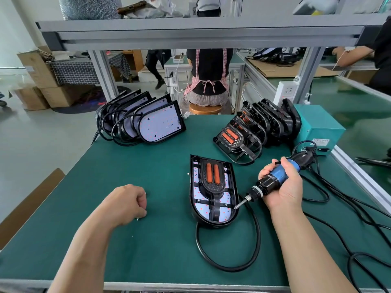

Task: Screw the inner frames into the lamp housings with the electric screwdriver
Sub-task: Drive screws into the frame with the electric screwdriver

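Fingers [267,172] of the right hand [284,187] wrap the electric screwdriver [277,176], its bit tip at the right rim of the lamp housing [213,224]. The housing lies near the middle of the table [148,240] with its inner frame [212,182] seated. The step is probably driving a rim screw, so the bit must next sit squarely on the screw head. The left hand [127,201] rests curled, contents indeterminate. Further housings [157,125] and frames [239,138] wait along the far edge.

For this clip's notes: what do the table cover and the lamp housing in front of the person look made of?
Table cover: likely a rubber or vinyl mat, matte green, faint dull sheen. Lamp housing: probably moulded plastic, semi-gloss black, with rounded edges and soft highlights.
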The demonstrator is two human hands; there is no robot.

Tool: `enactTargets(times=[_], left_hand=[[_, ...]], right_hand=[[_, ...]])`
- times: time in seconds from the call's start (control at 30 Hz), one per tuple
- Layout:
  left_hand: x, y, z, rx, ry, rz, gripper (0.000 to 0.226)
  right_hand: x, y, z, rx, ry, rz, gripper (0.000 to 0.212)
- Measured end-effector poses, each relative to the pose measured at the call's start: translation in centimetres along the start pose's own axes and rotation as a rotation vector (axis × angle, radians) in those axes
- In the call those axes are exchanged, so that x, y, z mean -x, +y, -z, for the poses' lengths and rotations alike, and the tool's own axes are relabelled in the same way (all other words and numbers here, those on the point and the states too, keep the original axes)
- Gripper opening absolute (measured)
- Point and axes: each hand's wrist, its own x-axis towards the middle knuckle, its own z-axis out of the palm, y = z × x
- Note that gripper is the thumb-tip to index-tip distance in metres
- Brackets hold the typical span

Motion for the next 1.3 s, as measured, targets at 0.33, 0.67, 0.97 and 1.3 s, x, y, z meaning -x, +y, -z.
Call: enactTargets(times=[0.33,0.67,0.97,1.3], left_hand=[[0.2,1.4,-0.2,0.218,0.195,-0.074,0.017],[2.0,11.7,-3.5,1.153,0.110,-0.227,0.016],[2.6,16.1,-6.1,1.131,-0.020,-0.158,0.015],[3.0,16.5,-6.7,1.150,-0.034,-0.160,0.014]], right_hand=[[-0.3,0.1,0.1,-0.001,-0.013,-0.001,0.013],[-0.2,-0.2,0.1,-0.228,-0.023,-0.039,0.021],[-0.5,-1.0,0.3,-0.352,-0.005,-0.038,0.020],[-0.7,-0.9,0.2,-0.316,-0.012,-0.047,0.021]])
